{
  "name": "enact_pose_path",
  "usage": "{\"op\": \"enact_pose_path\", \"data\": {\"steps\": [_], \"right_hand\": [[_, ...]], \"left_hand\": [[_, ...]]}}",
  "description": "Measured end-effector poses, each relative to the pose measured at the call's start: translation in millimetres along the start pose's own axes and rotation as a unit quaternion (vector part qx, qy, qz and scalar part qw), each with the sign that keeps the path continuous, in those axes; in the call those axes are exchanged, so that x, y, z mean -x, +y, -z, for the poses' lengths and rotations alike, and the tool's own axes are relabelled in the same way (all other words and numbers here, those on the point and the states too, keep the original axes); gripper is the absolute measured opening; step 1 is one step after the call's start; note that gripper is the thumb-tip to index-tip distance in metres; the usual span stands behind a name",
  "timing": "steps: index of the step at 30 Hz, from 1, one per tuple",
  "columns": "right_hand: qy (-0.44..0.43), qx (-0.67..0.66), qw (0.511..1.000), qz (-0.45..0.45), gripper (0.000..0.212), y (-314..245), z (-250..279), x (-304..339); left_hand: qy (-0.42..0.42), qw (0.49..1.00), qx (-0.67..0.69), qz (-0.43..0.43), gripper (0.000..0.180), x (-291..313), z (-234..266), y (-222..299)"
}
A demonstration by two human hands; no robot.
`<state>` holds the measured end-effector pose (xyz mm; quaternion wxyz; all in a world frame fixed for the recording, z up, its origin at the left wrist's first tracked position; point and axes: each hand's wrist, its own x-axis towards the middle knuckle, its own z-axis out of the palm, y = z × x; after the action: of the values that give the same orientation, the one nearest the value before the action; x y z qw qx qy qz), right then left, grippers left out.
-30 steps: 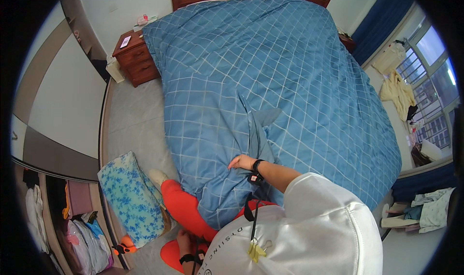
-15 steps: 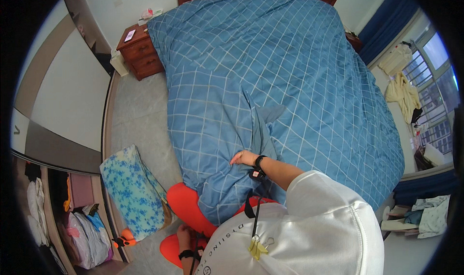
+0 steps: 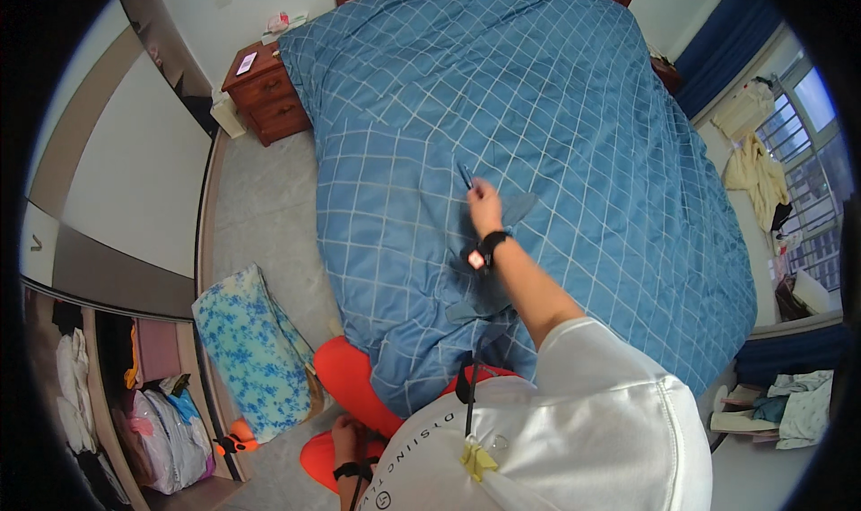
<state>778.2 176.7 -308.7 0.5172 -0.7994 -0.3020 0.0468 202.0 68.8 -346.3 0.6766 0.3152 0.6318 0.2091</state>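
A blue duvet cover with a white grid spreads over the bed, rumpled at its near left part. Its surface shows a slit-like fold with plain grey-blue cloth turned out beside it. My right hand, with a dark band at the wrist, reaches over this fold. Its fingers are closed on a raised edge of the duvet cover. Low in the view, my left hand rests by my red-trousered legs, away from the bed cloth. Shadow hides most of its fingers.
A folded floral cloth bundle lies on the floor at the left, beside an open wardrobe with bagged clothes. A wooden nightstand stands at the far left. Clothes lie by the window at the right.
My right hand has moved away from me along the fold and now grips cloth farther up. The slit there has shifted and partly closed. My left hand stays by my legs.
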Motion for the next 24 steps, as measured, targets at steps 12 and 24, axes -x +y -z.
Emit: {"op": "enact_pose_path", "data": {"steps": [12, 24], "right_hand": [[-0.128, -0.120, 0.979, -0.103, 0.032, -28, -7, -25], [-0.330, -0.178, 0.871, -0.316, 0.049, -36, 58, 28]], "left_hand": [[-0.003, 0.994, -0.104, -0.033, 0.020, -28, 23, -29], [0.002, 0.997, -0.074, -0.026, 0.021, -41, 31, -51]]}}
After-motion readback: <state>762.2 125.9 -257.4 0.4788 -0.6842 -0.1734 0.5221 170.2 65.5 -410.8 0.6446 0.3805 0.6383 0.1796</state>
